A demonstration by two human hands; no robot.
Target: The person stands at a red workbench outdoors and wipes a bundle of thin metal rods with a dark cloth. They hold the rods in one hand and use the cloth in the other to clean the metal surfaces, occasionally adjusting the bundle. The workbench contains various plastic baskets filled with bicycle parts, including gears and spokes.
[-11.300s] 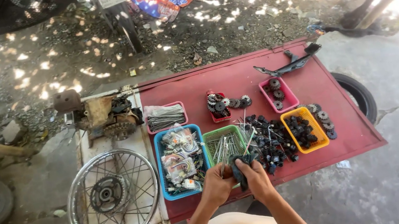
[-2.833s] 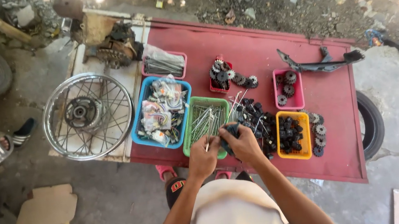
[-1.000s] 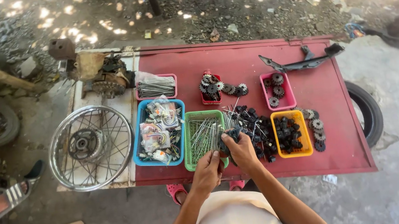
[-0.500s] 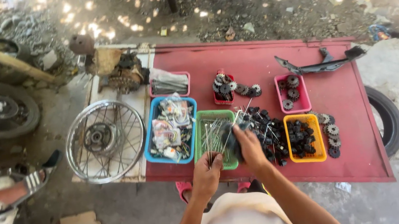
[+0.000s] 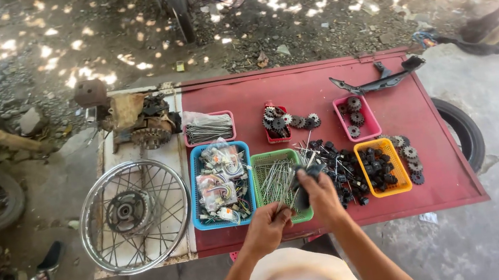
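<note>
Head view, looking down: my left hand (image 5: 268,225) is curled, its fingers drawn together around a few thin metal spokes at the near edge of the green basket (image 5: 276,183). Whether the fingertips fully close on them cannot be told at this size. My right hand (image 5: 320,190) sits just right of the left, its fingers wrapped round a dark part (image 5: 301,186) that rises above the knuckles; the part's kind cannot be made out.

Beyond the fingers of both hands, the green basket holds a bundle of loose spokes. Left of my left fingers stands the blue basket (image 5: 196,193), filled with small bagged parts. Farther left lies a spoked wheel rim (image 5: 134,215) on a pale board. Right of my right fingers is a pile of dark small parts (image 5: 344,172), then the yellow tray (image 5: 383,168) with black pieces, and loose sprockets (image 5: 408,157) just beside it.

Well beyond the fingers: a pink tray of spokes (image 5: 209,129), a red tray with sprockets (image 5: 276,123), and a pink tray with gears (image 5: 357,118). All rest on the red table top (image 5: 307,86). A black bracket (image 5: 378,81) lies at its far right corner.
</note>
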